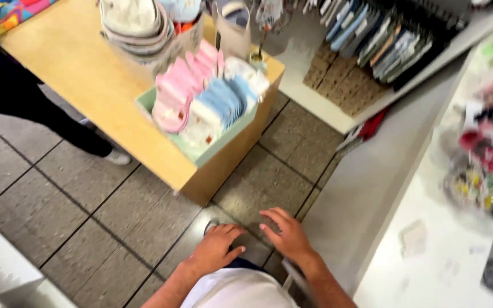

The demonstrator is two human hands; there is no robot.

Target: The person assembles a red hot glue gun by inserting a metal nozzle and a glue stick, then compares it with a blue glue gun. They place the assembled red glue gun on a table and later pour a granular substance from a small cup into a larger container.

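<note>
Low in the frame, both of the person's hands hang over the grey tiled floor [87, 211], holding nothing. Left hand [215, 248] has its fingers loosely spread and slightly curled, palm down, touching nothing that can be made out. Right hand [288, 235] is just beside it, also empty, fingers apart and stretched toward the left; its outer edge lies near the side of a white counter [383, 188] that runs up the right. Beyond the hands stands a light wooden display table [81, 74], well apart from them. On its near corner sits a pale green tray [223, 140] filled with upright rows of folded pink, blue and white cloth items [203, 97]. Stacked pale caps or bowls [135, 25] sit farther back on the table. Another person's dark-clad leg [24, 97] stands at the table's left. Blurred colourful goods [486, 154] lie on the counter; 1 rack of hanging packets [383, 34] is farthest.
</note>
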